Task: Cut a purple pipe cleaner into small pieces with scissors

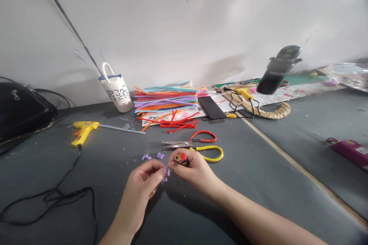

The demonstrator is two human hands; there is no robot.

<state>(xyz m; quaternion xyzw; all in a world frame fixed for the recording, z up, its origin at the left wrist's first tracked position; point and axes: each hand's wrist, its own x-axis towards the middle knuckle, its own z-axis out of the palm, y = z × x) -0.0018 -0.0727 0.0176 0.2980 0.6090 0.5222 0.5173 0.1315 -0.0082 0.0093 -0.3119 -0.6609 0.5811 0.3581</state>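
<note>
My right hand [194, 166] is closed around a lighter [181, 158], whose red button and metal top show above the fingers. Thumb and fingertips of my left hand [145, 183] are pinched together, almost touching the right fingertips. A small purple piece [167, 169] shows between the two hands, apparently at the left fingertips, which partly hide it. More small purple pieces [160, 155] lie on the table just beyond, and a couple show right below the fingers. Scissors [184, 144] with one red and one yellow handle lie behind my right hand.
Bundled coloured pipe cleaners [166, 101] and loose red ones [181, 124] lie farther back, beside a phone [212, 107]. A yellow glue gun [84, 130] with a trailing cord lies left. A white cup [119, 95] and a dark bottle [276, 74] stand near the partition [184, 38].
</note>
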